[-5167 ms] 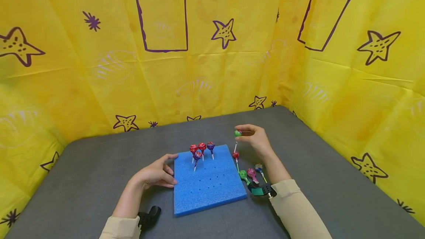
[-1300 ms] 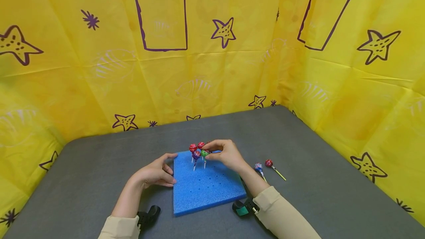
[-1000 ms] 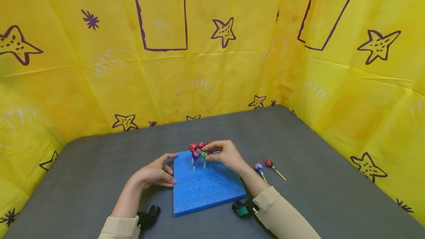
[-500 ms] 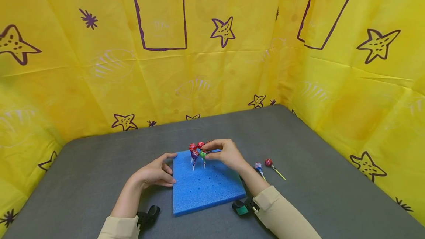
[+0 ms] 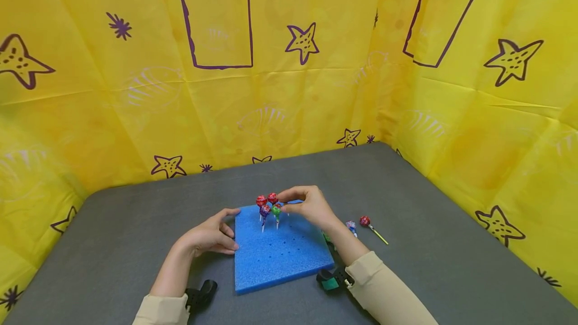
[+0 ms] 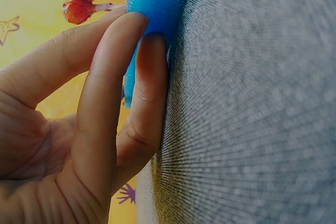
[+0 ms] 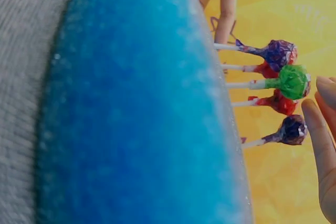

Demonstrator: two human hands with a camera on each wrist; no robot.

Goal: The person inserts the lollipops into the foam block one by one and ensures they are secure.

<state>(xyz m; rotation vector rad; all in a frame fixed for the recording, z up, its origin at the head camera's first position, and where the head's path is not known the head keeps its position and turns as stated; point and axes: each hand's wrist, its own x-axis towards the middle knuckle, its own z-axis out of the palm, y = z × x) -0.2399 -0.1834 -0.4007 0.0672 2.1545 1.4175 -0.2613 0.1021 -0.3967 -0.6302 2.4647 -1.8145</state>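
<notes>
A green lollipop (image 5: 276, 209) stands upright on its white stick in the blue foam block (image 5: 284, 265). Thumb and forefinger of my right hand (image 5: 311, 209) are parted just beside its candy head; the right wrist view shows a gap between the fingertips and the green wrapper (image 7: 294, 82). Around it stand two red lollipops (image 5: 261, 200) and a purple lollipop (image 5: 265, 210). Another purple lollipop (image 7: 292, 130), at the back, is mostly hidden by the right hand in the head view. My left hand (image 5: 212, 234) rests its spread fingertips against the block's left edge.
On the grey table (image 5: 135, 245), right of the block, lies a red lollipop (image 5: 365, 221) with a yellow-green stick. A blue-wrapped lollipop (image 5: 351, 226) and a green one (image 5: 327, 237) show partly behind the right forearm. Several small holes dot the foam. Yellow cloth (image 5: 217, 104) hangs behind.
My right hand brought the green lollipop from the right over to the foam, where it now stands. The fingers have just let go and drawn slightly right. The left hand stays put.
</notes>
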